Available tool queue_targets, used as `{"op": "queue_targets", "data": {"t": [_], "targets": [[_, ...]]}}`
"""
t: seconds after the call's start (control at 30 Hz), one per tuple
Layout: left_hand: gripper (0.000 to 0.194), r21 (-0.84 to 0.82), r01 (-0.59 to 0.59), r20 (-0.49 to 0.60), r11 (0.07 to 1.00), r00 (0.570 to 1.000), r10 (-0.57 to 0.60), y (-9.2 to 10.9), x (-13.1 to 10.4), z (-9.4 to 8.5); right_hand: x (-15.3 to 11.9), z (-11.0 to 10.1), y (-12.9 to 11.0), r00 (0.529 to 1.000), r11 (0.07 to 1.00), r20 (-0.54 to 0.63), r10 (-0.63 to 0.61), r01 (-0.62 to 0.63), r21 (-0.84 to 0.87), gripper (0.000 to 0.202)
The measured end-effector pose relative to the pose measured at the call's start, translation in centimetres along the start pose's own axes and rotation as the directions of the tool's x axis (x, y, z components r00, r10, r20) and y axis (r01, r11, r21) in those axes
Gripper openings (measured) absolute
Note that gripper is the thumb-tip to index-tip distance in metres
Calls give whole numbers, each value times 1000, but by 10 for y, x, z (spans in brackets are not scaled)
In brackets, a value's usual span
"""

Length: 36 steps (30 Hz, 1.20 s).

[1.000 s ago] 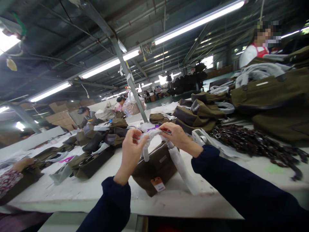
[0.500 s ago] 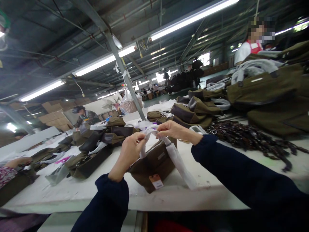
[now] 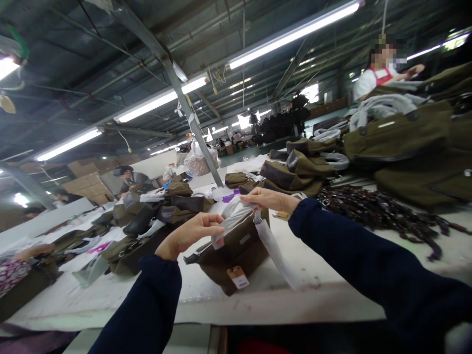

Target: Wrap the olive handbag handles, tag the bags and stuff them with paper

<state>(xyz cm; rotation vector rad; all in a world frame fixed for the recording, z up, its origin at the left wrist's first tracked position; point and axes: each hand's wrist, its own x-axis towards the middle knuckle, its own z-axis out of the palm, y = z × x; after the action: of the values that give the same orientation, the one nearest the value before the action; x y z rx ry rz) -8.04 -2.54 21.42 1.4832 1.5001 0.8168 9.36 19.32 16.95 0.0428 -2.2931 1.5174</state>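
An olive-brown handbag [image 3: 236, 255] stands on the white table in front of me, an orange-and-white hang tag [image 3: 238, 277] on its front. White wrapping covers its handles [image 3: 236, 216], which lie over the bag's top. My left hand [image 3: 193, 231] pinches the wrapped handle at its left part. My right hand [image 3: 271, 197] has thumb and fingers closed on the handle's upper right part. From a ring at the bag's right end, a white-wrapped strap [image 3: 276, 253] hangs down to the table.
Dark straps with metal rings [image 3: 379, 216] lie heaped at right, before a stack of olive bags [image 3: 401, 130]. More bags [image 3: 295, 169] lie behind, others [image 3: 143, 216] at left. A co-worker's hand [image 3: 35, 250] is at far left. A metal post [image 3: 201, 142] rises behind the table [image 3: 287, 305].
My left hand has moved left and down, and my right hand slightly down. The handle, arched upright before, now lies lower and flatter. A co-worker at right has raised a hand.
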Motion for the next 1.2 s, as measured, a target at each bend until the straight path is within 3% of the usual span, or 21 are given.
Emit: {"op": "queue_targets", "data": {"t": [0.1, 0.17, 0.23, 0.3, 0.33, 0.37, 0.43, 0.5, 0.53, 0.63, 0.7, 0.77, 0.83, 1.0, 1.07, 1.2], "targets": [[34, 6, 2, -41, 1000, 999, -1, -3, -3, 2, 2, -2, 4, 996, 999, -91, 14, -18, -44, 57], [35, 61, -45, -208, 997, 976, 57, -4, -4, 2, 4, -3, 4, 990, 997, -144, 8, -19, -75, 57], [33, 173, -104, -445, 979, 879, 172, -4, 0, 1, 6, -2, 1, 992, 996, -128, 4, -15, -88, 56], [34, 227, -146, -583, 963, 772, 254, -2, 6, -1, 9, -1, -6, 998, 994, -67, 8, -15, -107, 54], [35, 198, -162, -582, 967, 774, 249, -1, 10, -2, 10, 0, -9, 1000, 991, -28, 14, -17, -130, 51], [38, 140, -166, -525, 976, 823, 216, 1, 14, -4, 12, 0, -12, 1000, 986, 13, 22, -19, -166, 48], [39, 8, -120, -290, 993, 950, 117, 4, 24, -7, 14, 0, -19, 997, 962, 73, 37, -16, -272, 42], [34, -59, -71, -101, 996, 993, 65, 7, 33, -9, 18, -3, -23, 999, 897, 51, 3, 19, -441, 33], [30, -81, -75, -84, 994, 994, 68, 8, 37, -9, 20, -5, -25, 999, 843, 6, -46, 42, -536, 29], [25, -214, -168, -255, 962, 961, 110, 13, 48, -3, 32, -9, -28, 962, 679, -156, -222, 38, -734, 22], [25, -332, -240, -417, 912, 905, 86, 15, 51, 5, 43, -9, -28, 923, 651, -269, -274, -28, -759, 21], [25, -405, -311, -552, 860, 833, 41, 17, 49, 15, 54, -7, -27, 895, 672, -354, -272, -87, -736, 26], [23, -418, -384, -636, 824, 771, 37, 20, 45, 25, 64, -4, -26, 896, 714, -372, -243, -94, -693, 31], [15, -438, -597, -729, 672, 673, 123, 34, 38, 50, 73, 6, -26, 955, 857, -246, -164, 14, -515, 29], [10, -480, -653, -733, 585, 665, 142, 39, 41, 59, 71, 7, -29, 965, 919, -221, -143, 47, -391, 27], [11, -585, -594, -647, 552, 752, 124, 32, 49, 70, 56, 7, -35, 968, 991, -248, -47, 14, -133, 17]]}}
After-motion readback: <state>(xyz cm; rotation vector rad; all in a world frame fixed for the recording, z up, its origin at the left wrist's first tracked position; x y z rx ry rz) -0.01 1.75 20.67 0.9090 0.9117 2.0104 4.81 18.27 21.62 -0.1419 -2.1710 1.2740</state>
